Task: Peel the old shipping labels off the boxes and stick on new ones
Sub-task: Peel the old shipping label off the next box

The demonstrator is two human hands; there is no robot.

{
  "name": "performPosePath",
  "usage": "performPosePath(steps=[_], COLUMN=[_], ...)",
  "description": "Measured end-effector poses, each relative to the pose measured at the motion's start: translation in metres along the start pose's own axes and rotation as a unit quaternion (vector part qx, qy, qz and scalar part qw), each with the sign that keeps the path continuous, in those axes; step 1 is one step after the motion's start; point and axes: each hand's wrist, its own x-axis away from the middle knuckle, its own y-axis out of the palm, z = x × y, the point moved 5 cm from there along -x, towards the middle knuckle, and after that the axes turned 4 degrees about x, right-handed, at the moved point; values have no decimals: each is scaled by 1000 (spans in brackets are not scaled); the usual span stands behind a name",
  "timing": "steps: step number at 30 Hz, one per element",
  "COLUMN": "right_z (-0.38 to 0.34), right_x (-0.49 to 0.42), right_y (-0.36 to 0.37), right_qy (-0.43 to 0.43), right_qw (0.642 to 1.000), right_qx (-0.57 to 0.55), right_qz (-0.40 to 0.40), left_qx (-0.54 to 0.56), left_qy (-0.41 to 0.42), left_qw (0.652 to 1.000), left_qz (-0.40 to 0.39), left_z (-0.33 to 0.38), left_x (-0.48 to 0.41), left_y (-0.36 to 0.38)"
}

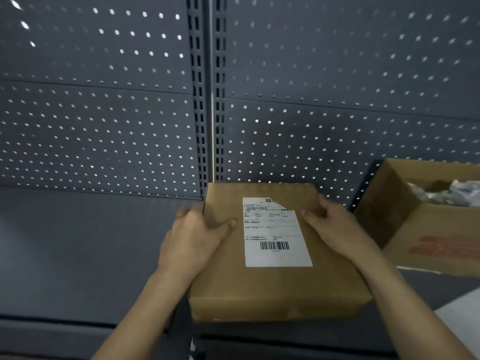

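- Two hands grip a flat brown cardboard box [275, 287], lower centre of frame: left hand [193, 237] over its left edge, right hand [335, 227] on its right.
- White printed shipping label [275, 235] stuck on top.

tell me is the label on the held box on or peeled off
Stuck on: the label lies flat on the box, only its top right corner torn or lifted.

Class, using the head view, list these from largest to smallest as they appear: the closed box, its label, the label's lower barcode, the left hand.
1. closed box
2 and 3. label and left hand: they look about alike, so not ranked
4. lower barcode
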Motion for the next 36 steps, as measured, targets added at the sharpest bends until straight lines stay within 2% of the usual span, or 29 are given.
performPosePath(steps=[5, 8, 11, 17, 20, 22, 30, 36], right_z=[5, 0, -11, -30, -29, -29, -29, -24], right_x=[-2, -3, -4, -11, -12, -9, -6, -11], right_y=[-8, -15, -18, -2, 4, 4, 8, 13], right_qy=[7, -40, -100, -160, -166, -158, -154, -195], right_qw=[999, 992, 979, 964, 959, 957, 948, 946], right_qx=[40, 97, 132, 204, 222, 237, 271, 253], right_qz=[-10, 68, 120, 56, 55, 60, 63, 61], left_qx=[-17, -51, -86, -95, -89, -108, -174, -146], left_qy=[-5, -2, 41, 142, 174, 191, 222, 216], left_qw=[1000, 999, 995, 985, 980, 975, 959, 965], left_qz=[0, 2, 26, -15, -48, -43, -13, -21], left_z=[8, 10, 23, 46, 45, 43, 42, 44], left_x=[-1, -5, -8, -30, -38, -38, -37, -35], left_y=[8, 6, 5, 22, 33, 38, 45, 42])
